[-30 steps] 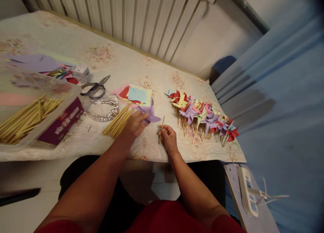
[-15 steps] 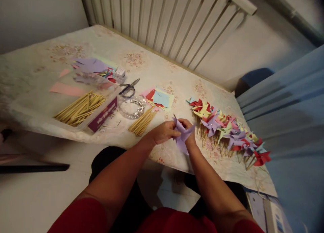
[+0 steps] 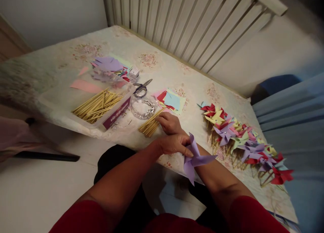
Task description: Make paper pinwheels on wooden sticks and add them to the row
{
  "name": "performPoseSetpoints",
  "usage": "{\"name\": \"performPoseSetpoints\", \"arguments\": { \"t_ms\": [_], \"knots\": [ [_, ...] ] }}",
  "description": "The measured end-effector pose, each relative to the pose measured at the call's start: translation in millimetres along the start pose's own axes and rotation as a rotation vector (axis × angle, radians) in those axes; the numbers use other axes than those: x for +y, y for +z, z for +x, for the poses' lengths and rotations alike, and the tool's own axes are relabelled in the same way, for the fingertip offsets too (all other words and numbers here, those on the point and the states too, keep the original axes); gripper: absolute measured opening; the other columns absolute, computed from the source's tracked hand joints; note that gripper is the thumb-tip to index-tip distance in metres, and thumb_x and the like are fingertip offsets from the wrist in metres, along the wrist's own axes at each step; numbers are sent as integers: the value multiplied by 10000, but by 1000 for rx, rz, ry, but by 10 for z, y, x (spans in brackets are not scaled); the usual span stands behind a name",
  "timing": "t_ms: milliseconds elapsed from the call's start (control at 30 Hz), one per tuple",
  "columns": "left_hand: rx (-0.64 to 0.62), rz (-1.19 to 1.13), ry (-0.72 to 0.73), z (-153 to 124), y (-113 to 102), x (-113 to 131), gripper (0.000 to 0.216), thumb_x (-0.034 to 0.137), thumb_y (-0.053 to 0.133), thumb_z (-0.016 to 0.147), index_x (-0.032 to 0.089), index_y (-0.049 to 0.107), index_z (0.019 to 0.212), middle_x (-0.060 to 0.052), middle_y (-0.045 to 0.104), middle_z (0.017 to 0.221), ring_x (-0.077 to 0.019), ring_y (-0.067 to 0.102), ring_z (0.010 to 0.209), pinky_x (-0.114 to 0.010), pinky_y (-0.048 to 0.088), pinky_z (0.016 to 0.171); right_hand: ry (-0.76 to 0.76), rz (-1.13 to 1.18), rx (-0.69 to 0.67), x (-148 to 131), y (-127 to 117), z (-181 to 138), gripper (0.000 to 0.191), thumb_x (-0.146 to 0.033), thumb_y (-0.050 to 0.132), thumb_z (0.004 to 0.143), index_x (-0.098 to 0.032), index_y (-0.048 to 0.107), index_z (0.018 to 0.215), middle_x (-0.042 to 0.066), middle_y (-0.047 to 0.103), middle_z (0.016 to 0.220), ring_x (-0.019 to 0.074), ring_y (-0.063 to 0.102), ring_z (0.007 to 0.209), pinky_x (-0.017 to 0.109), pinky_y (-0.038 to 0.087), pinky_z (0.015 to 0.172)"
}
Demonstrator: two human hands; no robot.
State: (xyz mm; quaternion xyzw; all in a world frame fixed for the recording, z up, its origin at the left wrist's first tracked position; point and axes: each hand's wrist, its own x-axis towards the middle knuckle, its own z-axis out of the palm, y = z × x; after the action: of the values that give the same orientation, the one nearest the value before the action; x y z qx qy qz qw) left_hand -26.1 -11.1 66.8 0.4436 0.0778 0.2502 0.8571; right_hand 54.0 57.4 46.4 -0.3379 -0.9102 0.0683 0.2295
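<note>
My left hand [image 3: 175, 145] is closed, pinching a purple paper pinwheel [image 3: 194, 160] near its middle. The pinwheel hangs over my right forearm, at the table's front edge. Crossed in front of the left one, my right hand [image 3: 170, 123] has curled fingers at the upper end of a small bundle of wooden sticks [image 3: 150, 125]. Its fingertips are pressed together there; whether a stick is between them I cannot make out. Just beyond lie a clear round dish [image 3: 135, 114] of small shiny pieces and a stack of coloured paper squares [image 3: 172, 100].
A clear plastic box [image 3: 118, 113] with many sticks stands on the left. Scissors [image 3: 141, 88], a small white box [image 3: 134, 73] and purple paper pieces [image 3: 107, 63] lie behind it. Finished pinwheels [image 3: 243, 141] fill the right side. A radiator [image 3: 174, 27] borders the back.
My right hand has let go of the purple pinwheel and moved left to the stick bundle. My left hand keeps the pinwheel, now lower and turned. The view has shifted.
</note>
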Motion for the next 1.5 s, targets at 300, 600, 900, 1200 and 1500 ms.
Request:
{"name": "performPoseSetpoints", "arguments": {
  "t_ms": [300,600,900,1200,1500],
  "knots": [
    [67,-31,12,-67,18,33,202,172,842,571,159,705,719,-15,664,722,-153,586,632,-294,467,617,2,-137,-10,21,375,120,258,-234,438,938,-255,692,973,50,654,957,185,548,878,282,429,730],
    [34,-86,-17,93,-2,2,321,206,890,522,131,654,727,15,620,704,-99,530,641,-240,423,624,85,-194,93,55,246,-28,250,-201,451,940,-221,699,964,67,646,951,177,546,878,268,405,716],
    [102,-94,-88,94,26,69,303,129,861,536,118,625,725,25,610,714,-85,534,656,-215,413,623,52,-236,1,66,347,-21,230,-210,461,961,-209,690,953,59,644,945,171,533,884,265,379,706],
    [77,-163,-43,122,-13,36,269,73,828,556,111,642,746,13,629,738,-87,557,682,-221,431,668,55,-313,-240,30,298,94,213,-231,482,953,-216,683,1022,61,626,1002,187,509,922,275,382,718],
    [76,-190,-34,119,-34,18,313,108,843,520,114,651,768,8,647,729,-96,574,685,-220,441,662,-25,-379,-305,7,245,164,184,-177,487,936,-199,669,934,71,613,973,205,499,921,300,410,725]
  ]
}}
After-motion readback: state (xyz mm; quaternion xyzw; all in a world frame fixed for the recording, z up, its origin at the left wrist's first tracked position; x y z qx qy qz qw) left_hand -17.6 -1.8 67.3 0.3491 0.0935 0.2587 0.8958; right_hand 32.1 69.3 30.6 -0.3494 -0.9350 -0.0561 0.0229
